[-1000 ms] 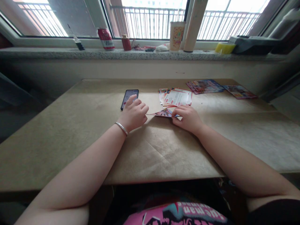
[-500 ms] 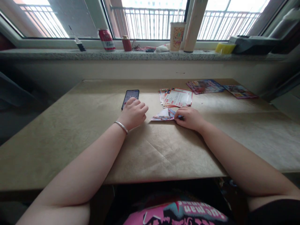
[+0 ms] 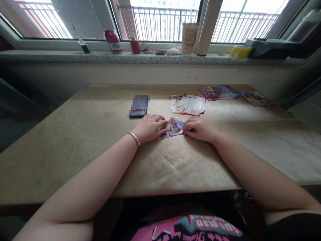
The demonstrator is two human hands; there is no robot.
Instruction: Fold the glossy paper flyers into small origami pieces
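Note:
A colourful printed sheet of folded paper (image 3: 173, 128) lies on the table between my two hands. My left hand (image 3: 150, 129), with a silver bangle at the wrist, holds its left side, fingers on top and thumb at the near edge. At the right edge, my right hand (image 3: 198, 129) pinches the paper between thumb and fingers. The paper's left end is partly covered by my left fingers. Just beyond my left hand lies a dark phone (image 3: 139, 108), its screen blurred out.
Behind the paper is a fanned pile of white and red cards (image 3: 192, 104). More colourful cards (image 3: 220, 92) lie at the back right, with another stack (image 3: 257, 98) beside them. On the windowsill stand a red can (image 3: 113, 42), a red lighter-like object (image 3: 135, 46) and a patterned cup (image 3: 189, 38).
My left hand has moved off the phone, toward me and right, onto the paper's left side. My right hand has shifted slightly left. The paper's raised white flap no longer shows.

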